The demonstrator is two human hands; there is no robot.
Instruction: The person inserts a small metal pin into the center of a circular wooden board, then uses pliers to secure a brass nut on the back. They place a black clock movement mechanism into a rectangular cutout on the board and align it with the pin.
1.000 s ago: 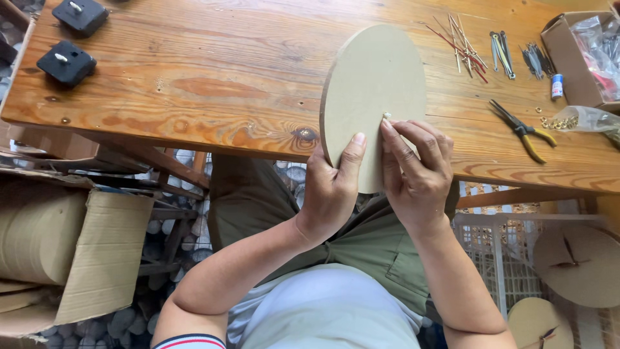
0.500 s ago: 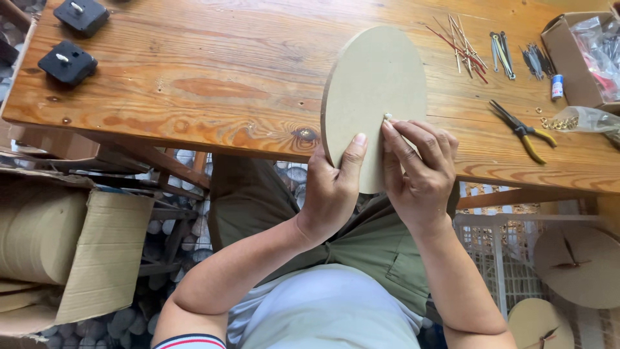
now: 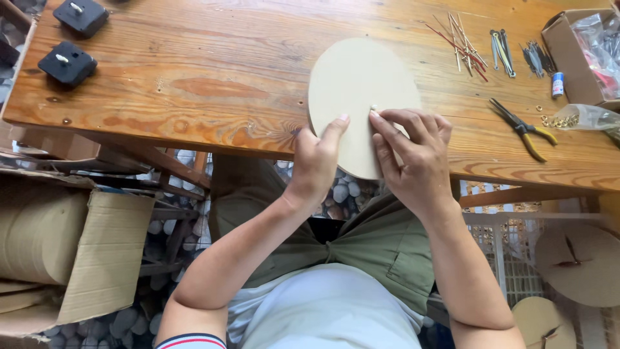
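Note:
A round tan wooden disc [image 3: 355,84] is held tilted over the near edge of the wooden table [image 3: 194,90]. My left hand [image 3: 318,161] grips its lower left rim, thumb up on the face. My right hand [image 3: 413,155] holds the lower right part, and its fingertips pinch a small pale piece at the disc's centre hole. The disc's lower edge is hidden behind both hands.
Two black square clock movements [image 3: 68,63] lie at the table's far left. Thin metal clock hands [image 3: 465,42], yellow-handled pliers [image 3: 524,129], a small bottle [image 3: 558,84] and a cardboard box [image 3: 581,55] sit right. More discs [image 3: 578,265] lie below right; a carton [image 3: 71,252] stands left.
The disc has tipped slightly and my right fingers have shifted at its centre. Both hands stay on it.

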